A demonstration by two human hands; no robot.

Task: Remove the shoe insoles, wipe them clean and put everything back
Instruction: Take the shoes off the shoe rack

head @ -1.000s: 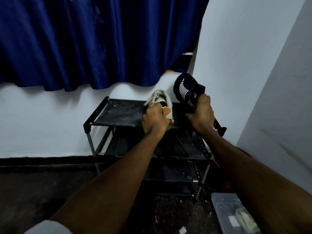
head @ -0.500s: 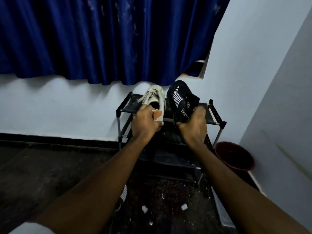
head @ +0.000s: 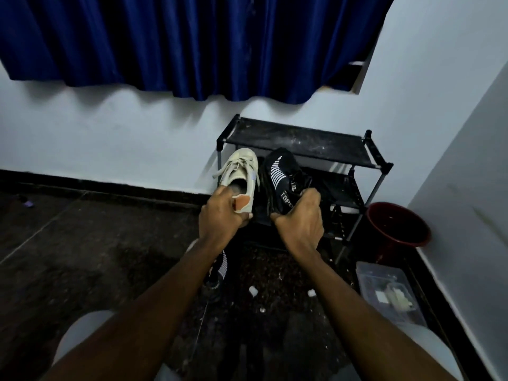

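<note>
Left hand (head: pixel 222 213): grips white shoe (head: pixel 242 171) by heel.
Right hand (head: pixel 299 218): grips black shoe (head: pixel 283 177) by collar.
Done: seemingly nothing; no insole out.
Remaining: removal, wiping, refitting, shoes to rack (head: pixel 299 141) beyond hands.

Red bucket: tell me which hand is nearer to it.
Right. The right hand, gripping the black shoe, is left of the red bucket; the left hand, gripping the white shoe, lies farther left, beyond the right hand.
</note>
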